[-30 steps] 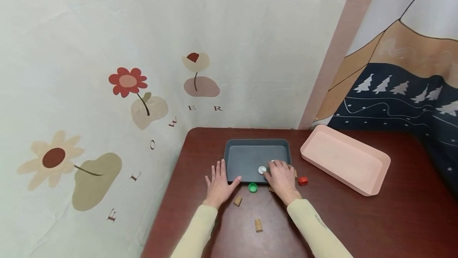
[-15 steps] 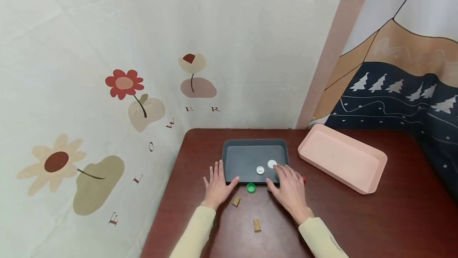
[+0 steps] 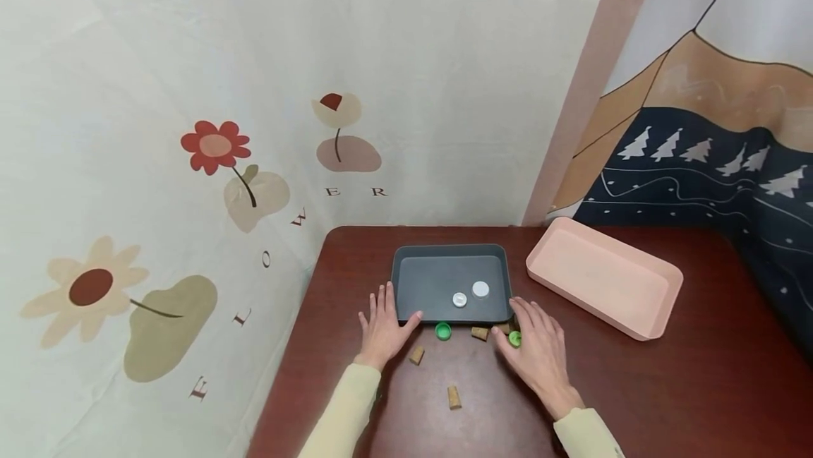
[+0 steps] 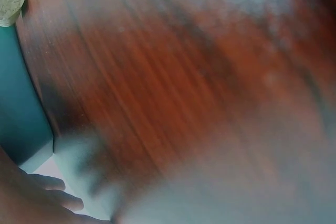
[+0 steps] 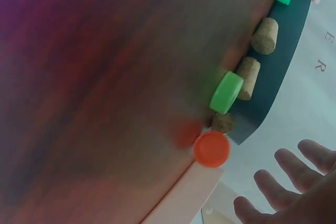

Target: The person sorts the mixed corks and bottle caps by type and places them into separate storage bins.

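Note:
My left hand (image 3: 381,331) rests at the near left corner of the dark grey tray (image 3: 438,278), fingers straight and thumb along the front edge. Two white bottle caps, a larger one (image 3: 480,289) and a smaller one (image 3: 459,300), lie inside the tray. My right hand (image 3: 540,356) is spread with nothing in its grasp, beside the tray's near right corner. Between its thumb and fingers a light green bottle cap (image 3: 515,339) shows. In the right wrist view a red bottle cap (image 5: 211,149) stands beyond it; the hand hides this in the head view.
A darker green bottle cap (image 3: 443,332) and a cork (image 3: 479,334) lie along the tray's front edge. Two more corks, one (image 3: 416,355) near my left thumb and one (image 3: 454,397) closer to me, lie on the brown table (image 3: 635,394). A pink tray (image 3: 603,278) sits at right.
My right hand has left the larger white cap in the dark tray and moved right and toward me, its fingers spreading. Corks and the light green cap are uncovered. The left hand has stayed put.

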Demonstrator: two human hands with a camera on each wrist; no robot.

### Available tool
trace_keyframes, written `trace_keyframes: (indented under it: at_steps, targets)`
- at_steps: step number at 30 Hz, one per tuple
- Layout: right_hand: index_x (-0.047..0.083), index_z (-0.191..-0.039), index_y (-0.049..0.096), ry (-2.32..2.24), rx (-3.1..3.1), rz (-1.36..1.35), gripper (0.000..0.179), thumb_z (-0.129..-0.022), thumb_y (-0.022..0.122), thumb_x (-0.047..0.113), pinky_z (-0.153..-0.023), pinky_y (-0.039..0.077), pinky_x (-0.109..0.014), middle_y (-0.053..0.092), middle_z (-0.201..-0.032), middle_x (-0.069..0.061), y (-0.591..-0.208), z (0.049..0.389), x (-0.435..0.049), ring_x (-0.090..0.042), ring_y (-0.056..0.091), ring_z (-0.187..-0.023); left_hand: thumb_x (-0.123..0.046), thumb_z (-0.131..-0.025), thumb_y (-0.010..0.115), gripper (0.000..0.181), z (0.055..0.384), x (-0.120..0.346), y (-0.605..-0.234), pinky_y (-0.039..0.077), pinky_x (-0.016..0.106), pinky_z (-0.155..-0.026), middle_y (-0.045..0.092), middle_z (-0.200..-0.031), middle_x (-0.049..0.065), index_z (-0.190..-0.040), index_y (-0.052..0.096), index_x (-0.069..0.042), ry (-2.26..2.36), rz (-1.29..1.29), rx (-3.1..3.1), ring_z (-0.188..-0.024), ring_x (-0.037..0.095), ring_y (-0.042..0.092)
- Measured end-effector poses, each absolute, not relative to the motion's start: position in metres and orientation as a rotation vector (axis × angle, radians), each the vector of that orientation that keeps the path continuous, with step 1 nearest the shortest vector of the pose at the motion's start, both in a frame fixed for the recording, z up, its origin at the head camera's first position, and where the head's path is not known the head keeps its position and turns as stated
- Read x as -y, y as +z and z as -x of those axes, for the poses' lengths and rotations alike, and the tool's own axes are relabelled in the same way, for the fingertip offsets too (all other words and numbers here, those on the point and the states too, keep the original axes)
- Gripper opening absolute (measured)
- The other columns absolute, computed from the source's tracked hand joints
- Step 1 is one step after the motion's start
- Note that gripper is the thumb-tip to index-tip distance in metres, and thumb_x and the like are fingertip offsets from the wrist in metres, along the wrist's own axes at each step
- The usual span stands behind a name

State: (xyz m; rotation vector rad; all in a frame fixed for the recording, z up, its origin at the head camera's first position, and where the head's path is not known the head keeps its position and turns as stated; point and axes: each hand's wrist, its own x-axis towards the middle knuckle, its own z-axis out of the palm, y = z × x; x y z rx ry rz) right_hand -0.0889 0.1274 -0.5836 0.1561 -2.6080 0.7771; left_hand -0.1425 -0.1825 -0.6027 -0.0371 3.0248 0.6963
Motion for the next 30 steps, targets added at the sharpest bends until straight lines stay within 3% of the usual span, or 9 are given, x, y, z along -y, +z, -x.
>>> trace_keyframes:
  at_steps: [21,30]
  targets:
    - [0.004,-0.144,0.056,0.637,2.792,-0.061,0.081,-0.082,0.078,0.051,-0.103,0.033,-0.076,0.055,-0.145,-0.023,-0.592,0.07,-0.162,-0.049,0.046,-0.136,-0.075,-0.092,0.055,0.107,0.143,0.183,-0.602,0.013,0.078,-0.114,0.019,-0.17,0.019,-0.166,0.015,-0.009,0.71,0.03,-3.023,-0.156,0.044,0.014]
    - [0.002,-0.144,0.055,0.659,2.782,0.0,0.079,-0.084,0.077,0.048,-0.103,0.032,-0.077,0.058,-0.14,-0.026,-0.592,0.074,-0.173,-0.05,0.048,-0.133,-0.075,-0.092,0.054,0.107,0.142,0.183,-0.601,0.013,0.077,-0.114,0.019,-0.17,0.019,-0.166,0.015,-0.009,0.721,0.028,-3.022,-0.156,0.044,0.014]
